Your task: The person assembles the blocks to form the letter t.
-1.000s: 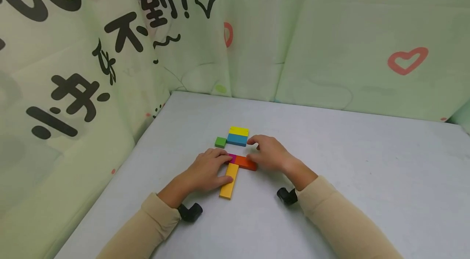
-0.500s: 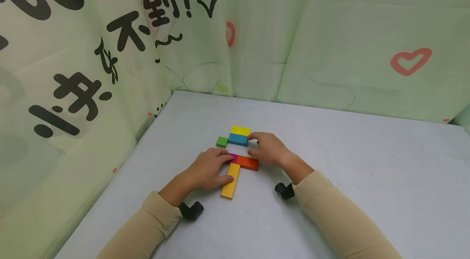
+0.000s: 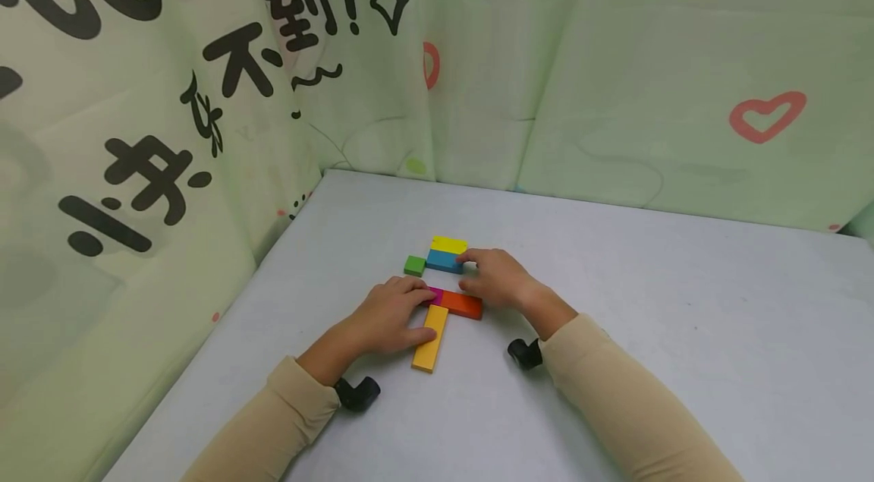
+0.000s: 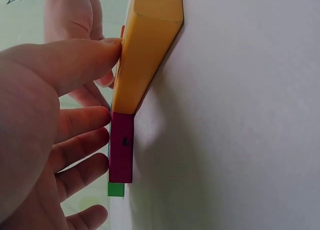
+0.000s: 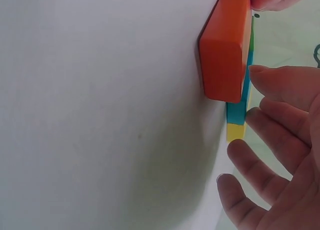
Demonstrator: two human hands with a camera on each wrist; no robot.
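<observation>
My left hand (image 3: 389,319) lies with its thumb on the long orange-yellow block (image 3: 430,339) and its fingertips on the magenta block (image 3: 435,295). In the left wrist view those fingers are fairly straight along the side of the magenta block (image 4: 121,147). A red block (image 3: 463,305) continues the row to the right of the magenta one. My right hand (image 3: 501,278) has its index fingertip at the right end of the blue block (image 3: 444,261), its thumb above the red block (image 5: 222,64) and its other fingers spread. A yellow block (image 3: 449,244) lies against the blue block's far side.
A small green block (image 3: 414,266) sits at the left of the blue one. All the blocks lie on a white table (image 3: 649,330). A pale green curtain (image 3: 614,87) hangs behind and along the left. Black wrist cameras protrude beneath both sleeves.
My right hand has shifted left; its index finger now overlaps the blue block, and its thumb has come off the red block. The left hand stays on the orange-yellow and magenta blocks.
</observation>
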